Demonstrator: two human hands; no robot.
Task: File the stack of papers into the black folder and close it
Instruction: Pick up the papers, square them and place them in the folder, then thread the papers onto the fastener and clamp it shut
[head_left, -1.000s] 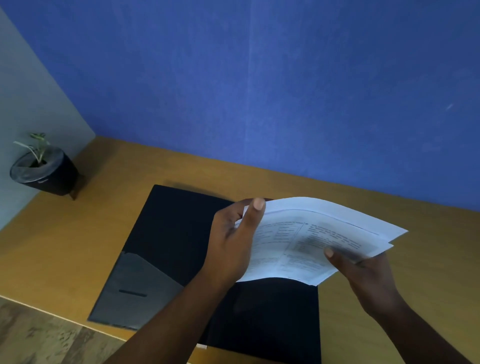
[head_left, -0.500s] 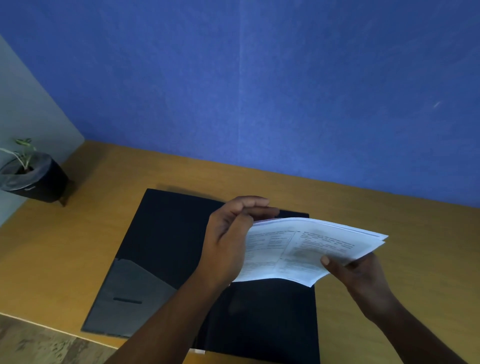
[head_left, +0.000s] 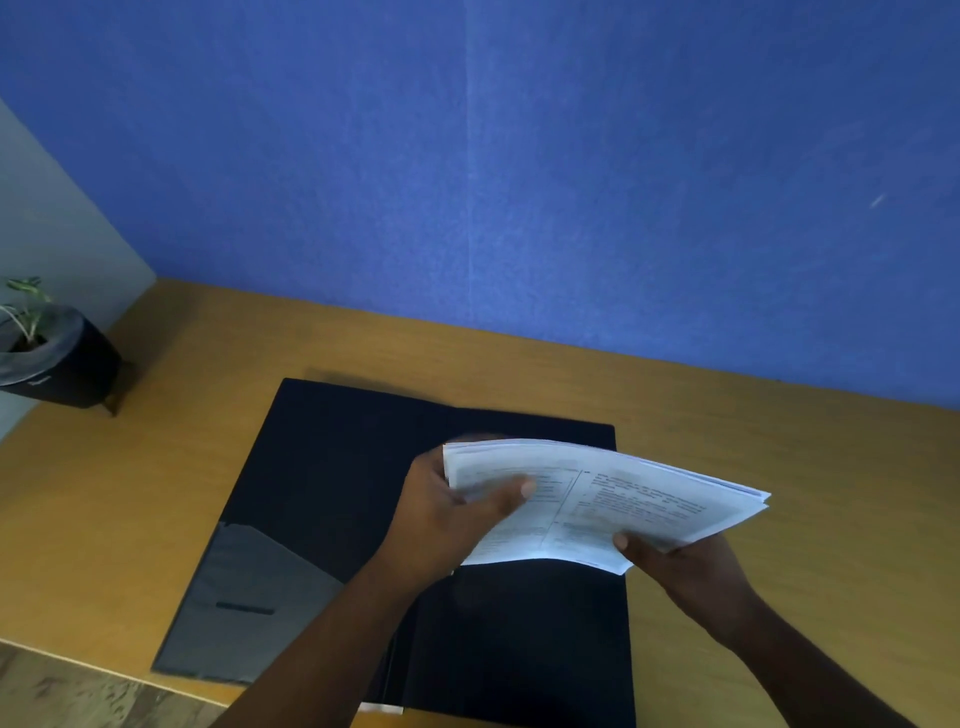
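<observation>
The black folder (head_left: 332, 467) lies open flat on the wooden desk, with a grey inner pocket (head_left: 249, 608) on its left half. Above its right half I hold the stack of printed white papers (head_left: 613, 499), which bows slightly and tilts down toward me. My left hand (head_left: 447, 514) grips the stack's left edge, thumb on top. My right hand (head_left: 691, 566) pinches the near right corner, thumb on top, fingers beneath. The papers hide part of the folder's right half.
A small plant in a black pot (head_left: 57, 358) stands at the desk's far left corner. A blue wall (head_left: 519, 182) rises behind the desk (head_left: 779, 467). The desk's near edge and the floor (head_left: 67, 691) show at the lower left.
My left hand went from resting its fingers over the stack's top edge to gripping the left edge with thumb on top. The stack has dropped lower and flatter over the folder.
</observation>
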